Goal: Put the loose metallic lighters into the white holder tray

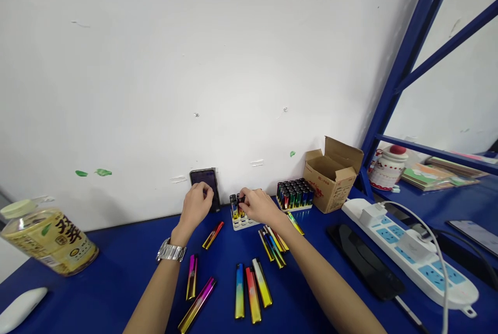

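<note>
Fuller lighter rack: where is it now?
Head view, right of centre, back of the table: the fuller rack sits just left of the box, right of the emptier rack at the right hand.

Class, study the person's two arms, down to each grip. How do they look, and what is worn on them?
The left grip and right grip are human hands, slender-fingered, with no gloves visible. A silver-coloured metal link band, apparently a watch, circles the left wrist; its dial is unclear. Nothing worn shows on the right wrist. No sleeves are visible.
</note>
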Demonstrator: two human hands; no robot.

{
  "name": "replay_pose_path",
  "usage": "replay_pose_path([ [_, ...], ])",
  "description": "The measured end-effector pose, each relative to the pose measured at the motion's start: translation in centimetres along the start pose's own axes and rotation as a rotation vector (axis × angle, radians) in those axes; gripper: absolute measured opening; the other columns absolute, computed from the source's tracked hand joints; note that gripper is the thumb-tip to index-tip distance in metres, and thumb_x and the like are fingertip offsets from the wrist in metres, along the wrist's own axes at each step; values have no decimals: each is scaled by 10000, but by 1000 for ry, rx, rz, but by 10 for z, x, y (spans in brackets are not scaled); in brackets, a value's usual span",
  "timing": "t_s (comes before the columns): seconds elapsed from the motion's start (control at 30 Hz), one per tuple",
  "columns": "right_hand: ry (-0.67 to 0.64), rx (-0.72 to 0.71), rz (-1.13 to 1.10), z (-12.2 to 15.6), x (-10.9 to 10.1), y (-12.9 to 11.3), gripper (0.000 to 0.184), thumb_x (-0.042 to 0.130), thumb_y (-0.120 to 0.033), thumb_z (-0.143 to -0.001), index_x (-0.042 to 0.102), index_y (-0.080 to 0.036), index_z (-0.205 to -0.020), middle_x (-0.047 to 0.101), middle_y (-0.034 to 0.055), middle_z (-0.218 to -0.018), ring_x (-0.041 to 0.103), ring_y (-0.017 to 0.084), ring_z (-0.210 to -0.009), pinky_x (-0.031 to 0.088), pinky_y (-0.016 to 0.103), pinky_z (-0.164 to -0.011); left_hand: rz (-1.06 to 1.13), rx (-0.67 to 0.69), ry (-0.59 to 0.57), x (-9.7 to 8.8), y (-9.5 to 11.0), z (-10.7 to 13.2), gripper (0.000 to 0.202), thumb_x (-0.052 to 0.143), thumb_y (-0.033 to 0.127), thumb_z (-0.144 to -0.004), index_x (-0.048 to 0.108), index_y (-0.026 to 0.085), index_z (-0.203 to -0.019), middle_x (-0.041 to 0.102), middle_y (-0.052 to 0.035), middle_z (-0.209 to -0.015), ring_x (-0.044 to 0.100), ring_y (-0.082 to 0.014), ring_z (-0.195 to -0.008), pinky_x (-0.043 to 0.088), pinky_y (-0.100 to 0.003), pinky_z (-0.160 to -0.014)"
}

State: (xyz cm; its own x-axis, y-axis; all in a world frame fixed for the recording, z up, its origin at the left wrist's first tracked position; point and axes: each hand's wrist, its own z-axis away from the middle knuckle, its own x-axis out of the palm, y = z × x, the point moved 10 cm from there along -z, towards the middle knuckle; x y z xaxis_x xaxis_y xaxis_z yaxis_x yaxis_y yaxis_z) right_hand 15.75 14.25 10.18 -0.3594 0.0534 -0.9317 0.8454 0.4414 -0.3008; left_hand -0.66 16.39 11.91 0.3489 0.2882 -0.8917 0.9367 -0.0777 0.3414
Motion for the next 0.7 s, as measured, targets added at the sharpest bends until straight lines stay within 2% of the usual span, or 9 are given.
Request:
replay_pose_path([
  [0.07, -1, 7, 53, 1, -1, -1, 210, 487, -241, -887, 564, -177, -1072, 661, 105, -918, 615, 227, -851, 346, 262, -627, 29, 24, -41, 3, 4, 0, 228, 330, 274, -860, 543, 193, -851, 652, -62, -881, 608, -189, -789, 413, -279, -706],
  [0.17, -14, 53, 122, 2, 1, 2, 222, 467, -223, -887, 576, -156, -1068, 659, 133, -938, 622, 249, -864, 363, 275, -629, -16, 38, -233, 25, 4, 2, 212, 338, 251, -845, 541, 198, -810, 655, -55, -813, 605, -198, -760, 391, -278, -643],
  [0.27, -42, 34, 111, 3, 1, -3, 252, 476, -296, -889, 586, -187, -1087, 665, 123, -954, 626, 264, -885, 381, 281, -635, -36, 56, -376, 44, 3, 10, 142, 438, 250, -786, 537, 196, -700, 634, -41, -689, 595, -190, -670, 364, -267, -579],
  [0.37, -24, 33, 119, 7, -12, -7, 283, 431, -345, -907, 596, -197, -1082, 672, 124, -943, 633, 275, -880, 408, 304, -651, -45, 63, -514, 62, 2, 22, 161, 577, 310, -684, 508, 203, -585, 570, -2, -551, 533, -169, -524, 321, -260, -498],
  [0.43, -35, 52, 156, 12, -23, -7, 279, 415, -328, -905, 620, -180, -1023, 676, 138, -928, 639, 284, -863, 427, 329, -660, -49, 64, -574, 70, 3, 30, 213, 641, 291, -598, 465, 209, -511, 511, 22, -486, 465, -147, -443, 280, -260, -458],
  [0.53, -208, 80, 234, 21, -24, -1, 225, 560, -332, -807, 657, -157, -910, 681, 158, -893, 644, 303, -848, 450, 354, -659, -26, 90, -604, 78, 9, 35, 252, 617, 194, -546, 393, 212, -431, 420, 45, -424, 374, -115, -390, 223, -260, -442],
  [0.63, -461, 149, 261, 34, -6, 13, 232, 740, -321, -622, 676, -161, -777, 682, 120, -741, 653, 290, -769, 463, 338, -622, 30, 144, -615, 81, 19, 37, 310, 569, 158, -532, 309, 211, -372, 302, 61, -376, 286, -91, -378, 168, -267, -442],
  [0.7, -562, 201, 219, 41, 9, 21, 205, 790, -292, -523, 656, -175, -624, 633, 67, -566, 650, 271, -689, 459, 320, -581, 76, 180, -613, 79, 26, 37, 334, 567, 161, -515, 273, 211, -363, 252, 66, -379, 250, -85, -394, 141, -271, -444],
])
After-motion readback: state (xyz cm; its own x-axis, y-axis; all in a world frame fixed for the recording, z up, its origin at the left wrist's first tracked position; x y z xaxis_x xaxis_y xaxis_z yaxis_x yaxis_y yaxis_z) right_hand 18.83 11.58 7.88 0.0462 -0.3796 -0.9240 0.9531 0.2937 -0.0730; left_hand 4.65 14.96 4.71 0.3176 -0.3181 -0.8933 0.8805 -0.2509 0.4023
